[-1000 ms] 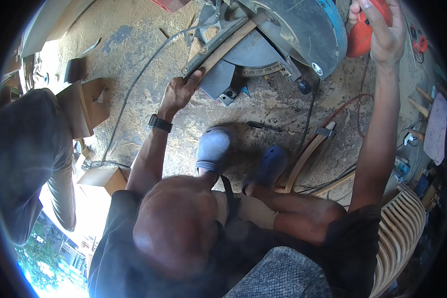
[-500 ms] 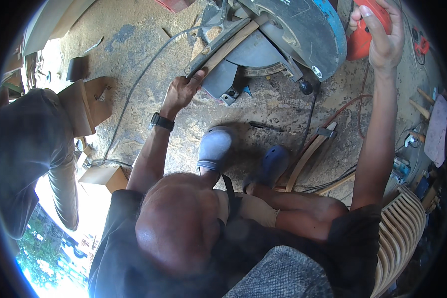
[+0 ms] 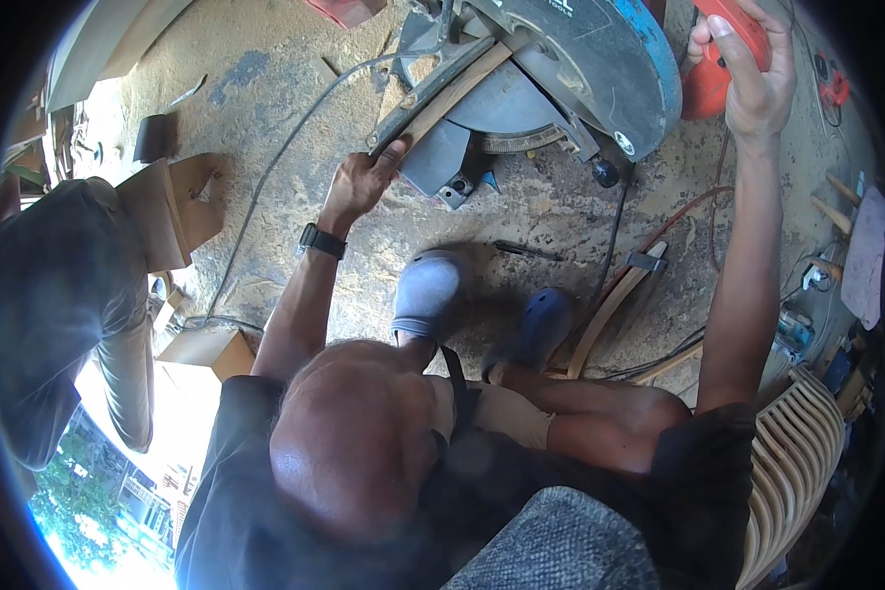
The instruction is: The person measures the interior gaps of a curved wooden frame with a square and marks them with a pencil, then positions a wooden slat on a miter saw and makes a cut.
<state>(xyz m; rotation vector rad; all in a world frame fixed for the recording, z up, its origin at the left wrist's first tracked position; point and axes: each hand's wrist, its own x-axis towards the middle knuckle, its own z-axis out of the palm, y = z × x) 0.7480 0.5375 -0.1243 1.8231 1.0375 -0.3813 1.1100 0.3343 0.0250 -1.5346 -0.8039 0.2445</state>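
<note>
A miter saw (image 3: 600, 74) with a dark guard edged in blue stands on the floor ahead of me. Along its metal fence (image 3: 433, 91) lies a narrow wooden strip (image 3: 459, 92), its far end close to the guard. My left hand (image 3: 359, 187), wearing a watch, is closed on the strip's near end, pressing it at the fence. Up at the right, my right hand (image 3: 760, 93) is wrapped round the saw's red handle (image 3: 708, 87), thumb lying over it. The blade is hidden behind the guard.
A dark pen-like object (image 3: 527, 251) lies on the floor near my clogs (image 3: 430, 290). Cables (image 3: 265, 182) cross the floor. A curved wooden piece (image 3: 610, 310) is at right, with slatted woodwork (image 3: 792, 452) behind. Another person (image 3: 54, 295) is at left beside wooden boxes (image 3: 206, 352).
The saw's guard has shifted slightly leftward, with the red handle and my right hand. My left hand and the wooden strip stay in place.
</note>
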